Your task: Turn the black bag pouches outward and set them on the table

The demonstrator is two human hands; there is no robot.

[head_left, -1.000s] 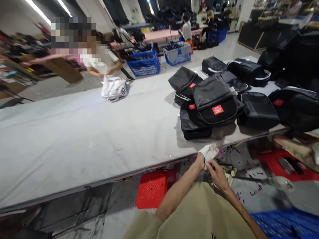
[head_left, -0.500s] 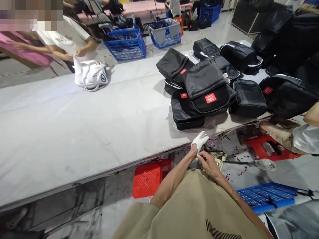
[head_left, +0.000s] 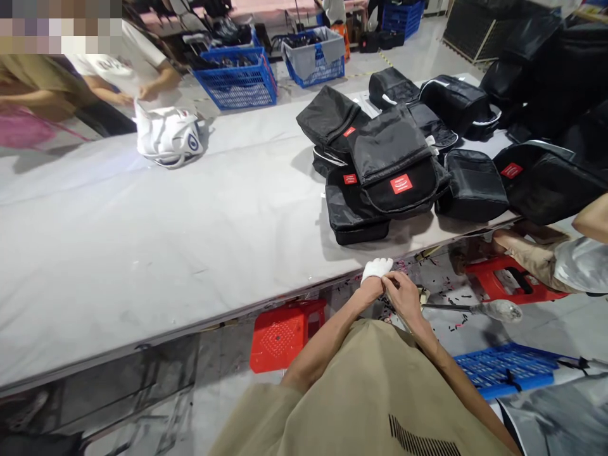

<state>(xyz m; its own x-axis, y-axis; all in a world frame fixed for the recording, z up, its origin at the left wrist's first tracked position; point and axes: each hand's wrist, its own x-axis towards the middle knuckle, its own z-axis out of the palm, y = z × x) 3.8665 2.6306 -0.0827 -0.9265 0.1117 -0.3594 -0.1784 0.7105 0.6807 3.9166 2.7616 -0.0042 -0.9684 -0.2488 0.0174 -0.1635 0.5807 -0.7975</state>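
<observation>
My left hand [head_left: 377, 269] wears a white glove [head_left: 374, 268] and is just off the table's front edge. Its fingers look curled in, with nothing visible in them. At the wrist, my right hand [head_left: 403, 294] is bare and pinches the cuff of that glove between thumb and fingertips. Beyond both hands, a pile of black bags [head_left: 389, 161] with red labels lies on the white-covered table [head_left: 156, 253].
A red stool [head_left: 278, 339] stands below the table edge at left. Blue crates [head_left: 508, 370] are at lower right and across the table. Another person [head_left: 137, 63] handles a white bag [head_left: 168, 136] opposite. A seated person's arm [head_left: 591, 215] shows at right.
My left hand's gloved fingers have gone from spread to curled. My right hand has moved up slightly along the cuff. Across the table, a second person has come into view at far left.
</observation>
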